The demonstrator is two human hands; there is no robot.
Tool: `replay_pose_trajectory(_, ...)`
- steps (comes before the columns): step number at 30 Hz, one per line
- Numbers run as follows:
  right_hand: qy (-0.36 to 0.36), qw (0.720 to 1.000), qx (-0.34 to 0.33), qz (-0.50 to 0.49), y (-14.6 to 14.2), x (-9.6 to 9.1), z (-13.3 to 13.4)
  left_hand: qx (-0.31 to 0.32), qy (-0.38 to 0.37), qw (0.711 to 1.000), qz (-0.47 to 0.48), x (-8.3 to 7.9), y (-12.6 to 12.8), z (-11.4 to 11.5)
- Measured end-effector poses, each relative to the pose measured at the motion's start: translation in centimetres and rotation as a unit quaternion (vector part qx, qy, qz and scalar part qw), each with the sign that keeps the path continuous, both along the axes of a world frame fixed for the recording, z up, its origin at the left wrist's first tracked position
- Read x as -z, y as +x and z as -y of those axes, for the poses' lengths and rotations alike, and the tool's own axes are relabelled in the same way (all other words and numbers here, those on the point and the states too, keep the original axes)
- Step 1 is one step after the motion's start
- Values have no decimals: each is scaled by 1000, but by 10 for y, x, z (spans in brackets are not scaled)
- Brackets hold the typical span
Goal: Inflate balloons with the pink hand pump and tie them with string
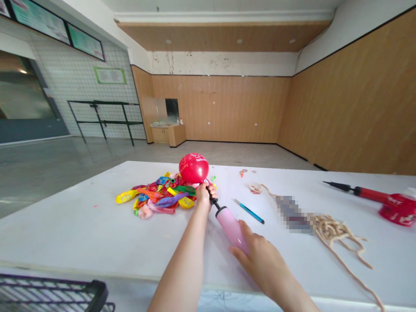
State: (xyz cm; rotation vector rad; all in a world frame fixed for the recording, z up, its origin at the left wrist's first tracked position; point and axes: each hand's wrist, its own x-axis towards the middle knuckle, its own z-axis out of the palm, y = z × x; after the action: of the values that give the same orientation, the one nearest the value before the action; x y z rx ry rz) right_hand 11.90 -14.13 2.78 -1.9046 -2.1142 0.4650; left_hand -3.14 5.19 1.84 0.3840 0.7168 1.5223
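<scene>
A red balloon (193, 168) with white print, partly inflated, sits on the black nozzle of a pink hand pump (232, 229). My left hand (204, 196) is closed round the nozzle end, just under the balloon; the balloon's neck is hidden in its fingers. Around the pump's near end my right hand (260, 255) is wrapped, with its thumb and fingers along the pink barrel. The pump slants away from me, low over the white table (107, 242). Left of the balloon lies a pile of limp balloons (162, 193) in many colours.
Right of the pump lies a blue pen-like tool (249, 211). Further right are a heap of beige cord (334, 232), a blurred-out patch, a red-and-black pump (370, 193) and a red object (401, 209). Small rings (243, 172) lie near the far edge. A black basket (52, 292) stands front left.
</scene>
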Motion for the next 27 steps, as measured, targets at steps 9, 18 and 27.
replay_pose_trajectory(9, 15, 996, 28, 81, 24, -1, 18, 20, 4, 998, 54, 3, 1, -5)
replay_pose_trajectory(18, 85, 988, 23, 124, -28, -20, -31, 15, 48, 998, 47, 3, 5, 5)
replay_pose_trajectory(27, 34, 997, 5, 75, 14, 9, 20, -19, 29, 999, 28, -2, -8, -2)
